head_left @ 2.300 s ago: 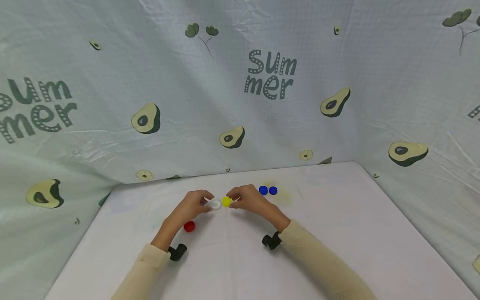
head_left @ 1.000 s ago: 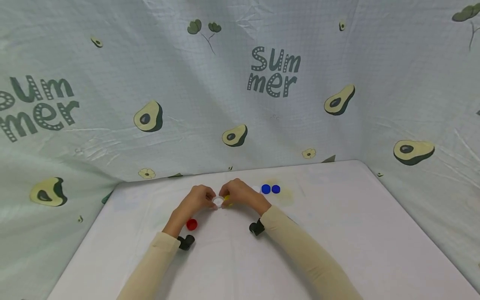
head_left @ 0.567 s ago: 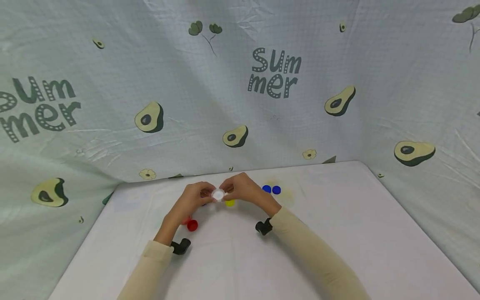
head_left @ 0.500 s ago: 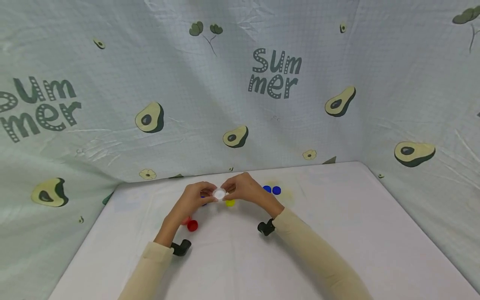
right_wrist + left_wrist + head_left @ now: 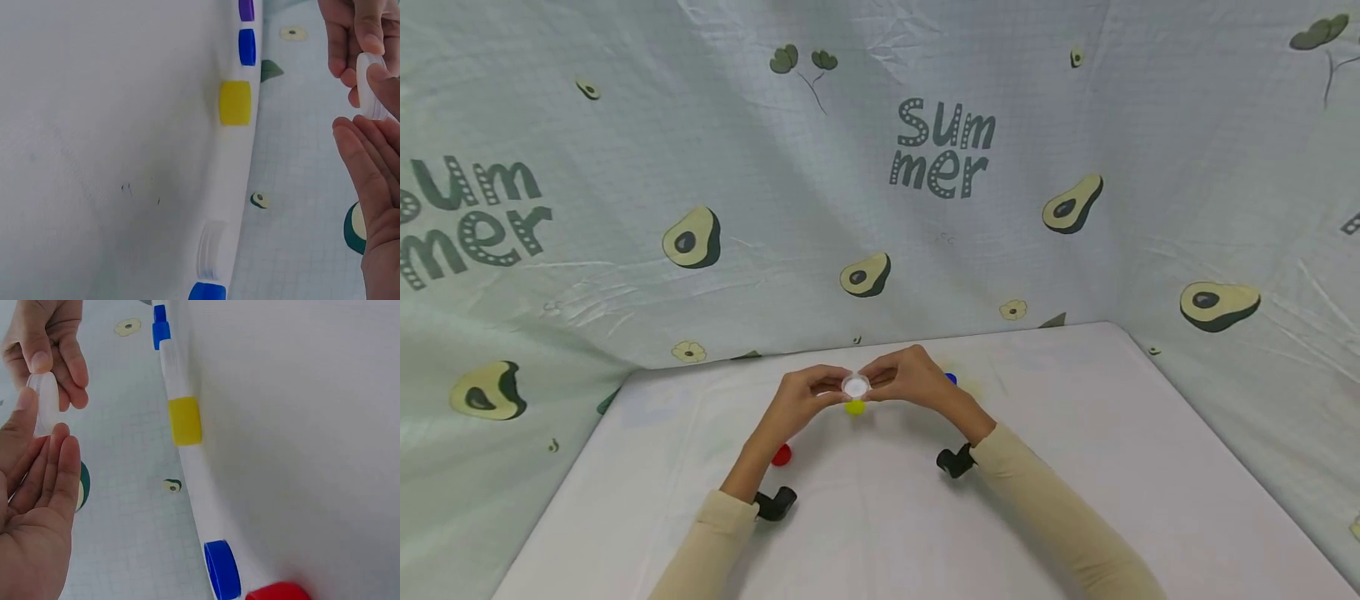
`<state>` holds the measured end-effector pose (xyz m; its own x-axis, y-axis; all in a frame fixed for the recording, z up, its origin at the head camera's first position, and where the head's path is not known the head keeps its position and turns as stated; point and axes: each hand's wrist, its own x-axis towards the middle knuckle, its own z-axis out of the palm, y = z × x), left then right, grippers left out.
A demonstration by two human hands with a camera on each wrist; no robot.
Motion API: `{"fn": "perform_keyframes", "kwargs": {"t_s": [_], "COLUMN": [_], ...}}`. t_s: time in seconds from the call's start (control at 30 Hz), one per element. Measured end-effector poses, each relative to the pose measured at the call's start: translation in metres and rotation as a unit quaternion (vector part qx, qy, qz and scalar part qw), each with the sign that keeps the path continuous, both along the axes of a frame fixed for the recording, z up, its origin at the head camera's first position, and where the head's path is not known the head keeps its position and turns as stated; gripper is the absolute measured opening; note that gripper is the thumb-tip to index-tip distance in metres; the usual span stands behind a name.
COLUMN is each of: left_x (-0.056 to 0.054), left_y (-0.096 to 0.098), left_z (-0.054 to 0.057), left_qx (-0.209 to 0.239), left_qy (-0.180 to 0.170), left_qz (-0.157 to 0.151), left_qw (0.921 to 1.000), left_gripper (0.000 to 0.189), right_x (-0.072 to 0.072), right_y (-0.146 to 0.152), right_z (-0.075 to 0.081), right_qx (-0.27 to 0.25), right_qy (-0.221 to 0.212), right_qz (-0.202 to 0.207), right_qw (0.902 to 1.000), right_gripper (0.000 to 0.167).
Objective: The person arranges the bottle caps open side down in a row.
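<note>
Between my two hands, above the table, is a translucent white bottle cap (image 5: 855,386) with its round face toward the head camera. My left hand (image 5: 800,402) pinches its left edge with thumb and fingers. The right hand (image 5: 919,380) pinches the opposite edge. Seen from the left wrist, the cap (image 5: 47,403) stands edge-on between the two hands' fingertips. A yellow cap (image 5: 854,407) lies on the table just below them. In the right wrist view the same held cap (image 5: 371,86) shows a ridged side.
A red cap (image 5: 782,455) lies by my left wrist, with a blue cap (image 5: 223,570) near it. Beyond the yellow one are another translucent cap (image 5: 212,250) and a blue cap (image 5: 208,292). A purple cap (image 5: 247,9) sits at the other end. A printed cloth (image 5: 880,167) hangs behind.
My hands, apart at first, have come together at the white cap and lifted it off the table. The right hand has left the yellow cap. Lately both hands have shifted slightly right.
</note>
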<state>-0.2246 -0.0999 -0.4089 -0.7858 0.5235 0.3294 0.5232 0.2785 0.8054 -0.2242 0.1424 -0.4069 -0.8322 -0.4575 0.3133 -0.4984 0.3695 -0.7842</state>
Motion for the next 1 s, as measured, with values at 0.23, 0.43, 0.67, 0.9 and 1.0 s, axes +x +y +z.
{"fn": "perform_keyframes", "kwargs": {"t_s": [0.23, 0.43, 0.67, 0.9, 1.0], "left_x": [0.002, 0.004, 0.001, 0.007, 0.004], "left_y": [0.011, 0.020, 0.028, 0.035, 0.040], "left_z": [-0.001, -0.001, -0.002, 0.004, -0.002], "left_qx": [0.010, 0.008, 0.005, 0.001, 0.012], "left_qy": [-0.019, -0.023, -0.020, -0.023, -0.025], "left_qz": [-0.008, -0.009, -0.015, -0.025, -0.031], "left_qw": [0.9997, 0.9997, 0.9997, 0.9994, 0.9992], "left_gripper": [0.037, 0.036, 0.035, 0.033, 0.034], "right_x": [0.006, 0.011, 0.013, 0.016, 0.019], "right_y": [0.011, 0.019, 0.027, 0.037, 0.042], "right_z": [0.000, 0.000, 0.005, 0.007, 0.007], "right_qx": [0.004, 0.016, 0.033, 0.044, 0.044], "right_qy": [-0.007, -0.019, 0.001, 0.008, -0.002], "right_qz": [-0.008, -0.017, -0.018, -0.007, -0.001], "right_qw": [0.9999, 0.9996, 0.9993, 0.9990, 0.9990], "right_gripper": [0.032, 0.033, 0.033, 0.034, 0.034]}}
